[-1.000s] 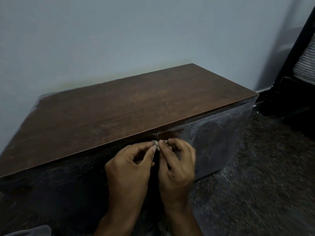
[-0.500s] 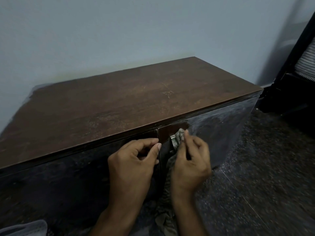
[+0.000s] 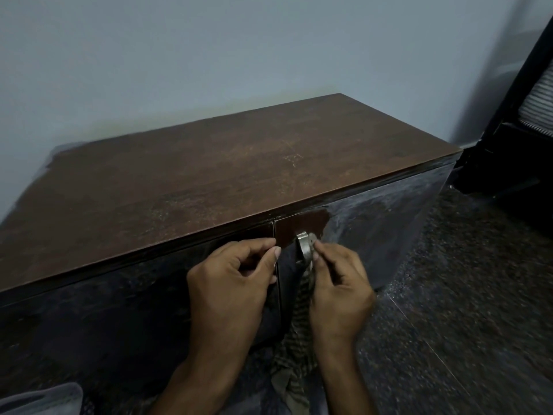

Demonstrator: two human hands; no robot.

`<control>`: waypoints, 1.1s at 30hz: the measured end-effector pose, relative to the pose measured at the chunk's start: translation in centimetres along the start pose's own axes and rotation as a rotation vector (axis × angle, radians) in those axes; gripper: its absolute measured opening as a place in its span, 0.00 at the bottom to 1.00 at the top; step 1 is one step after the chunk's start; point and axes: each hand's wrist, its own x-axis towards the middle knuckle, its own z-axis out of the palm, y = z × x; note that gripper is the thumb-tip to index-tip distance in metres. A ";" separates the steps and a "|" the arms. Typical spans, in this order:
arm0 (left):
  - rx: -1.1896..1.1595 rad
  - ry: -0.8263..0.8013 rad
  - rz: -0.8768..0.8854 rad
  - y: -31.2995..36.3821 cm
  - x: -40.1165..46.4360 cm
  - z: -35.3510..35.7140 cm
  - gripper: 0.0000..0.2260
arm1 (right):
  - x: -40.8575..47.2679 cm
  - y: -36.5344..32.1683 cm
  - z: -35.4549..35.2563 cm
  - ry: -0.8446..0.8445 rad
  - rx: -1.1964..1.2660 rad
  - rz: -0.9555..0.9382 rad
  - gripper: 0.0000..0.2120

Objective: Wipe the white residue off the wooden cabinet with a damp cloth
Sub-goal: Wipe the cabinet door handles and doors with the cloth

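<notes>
Wiping around the door handle at the top edge of the cabinet front, both hands at the seam between the doors.

Left to right: a pale fabric scrap (image 3: 39, 398) is seen at the lower left corner of the view. The left hand (image 3: 230, 283) is curled against the top inner corner of the left door (image 3: 134, 310), fingertips pinched at the seam, probably to steady that door; whether anything is pinched cannot be told. The metal handle (image 3: 303, 245) sits at the top inner corner of the right door (image 3: 374, 235). The striped cloth (image 3: 299, 324) is pinched by the right hand (image 3: 338, 295) and pressed to the handle, its tail hanging down to the floor (image 3: 463, 324), presumably to work residue from around the metal. A cleaned brown patch (image 3: 302, 223) shows above the handle; white residue (image 3: 389, 202) is left toward the right edge. The cabinet top (image 3: 209, 181) bears faint marks.
</notes>
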 end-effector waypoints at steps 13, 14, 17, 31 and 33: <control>0.295 -0.331 0.155 0.0 -0.9 1.1 0.14 | 0.2 0.2 0.3 0.104 -0.086 0.028 0.07; 0.301 -0.333 0.152 0.0 -1.0 1.0 0.14 | -0.6 0.7 0.1 0.078 -0.092 0.106 0.08; 0.301 -0.323 0.144 0.0 -1.0 1.0 0.15 | -1.3 0.9 0.0 0.066 -0.062 0.188 0.08; 0.285 -0.309 0.145 0.0 -0.6 1.6 0.14 | 0.2 -1.8 -0.1 0.090 0.034 0.012 0.09; 0.285 -0.309 0.146 -0.1 -0.6 1.6 0.14 | 0.3 -2.0 -0.1 0.026 0.072 0.059 0.11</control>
